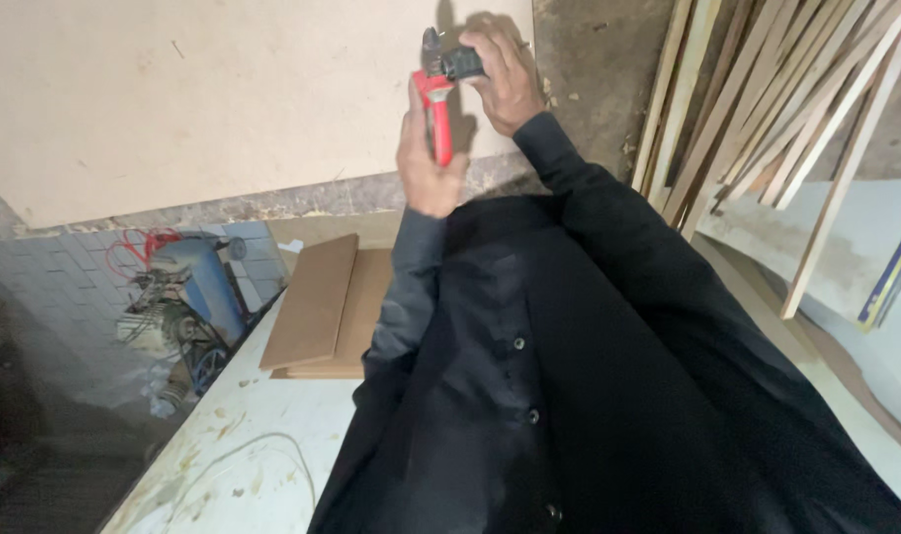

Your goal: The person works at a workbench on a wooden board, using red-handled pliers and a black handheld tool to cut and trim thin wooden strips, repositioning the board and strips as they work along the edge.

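Overhead: red-handled tool (436, 109) held up near the large pale board (203, 99) leaning against the wall.
Left hand: left hand (426, 163) is wrapped closed around the red handle, low on its length.
Right hand: right hand (500, 74) is curled shut over the dark head of the tool, fingers bent round it.
Handling: looks rigid and fairly heavy at the metal head; I judge the long handle the safest hold, with the second hand steadying the top.
Surface: paint-stained white worktable (243, 455) bearing stacked brown panels (317, 307).
Room: wooden strips (767, 119) lean at right; a blue machine (188, 302) sits on tiled floor.
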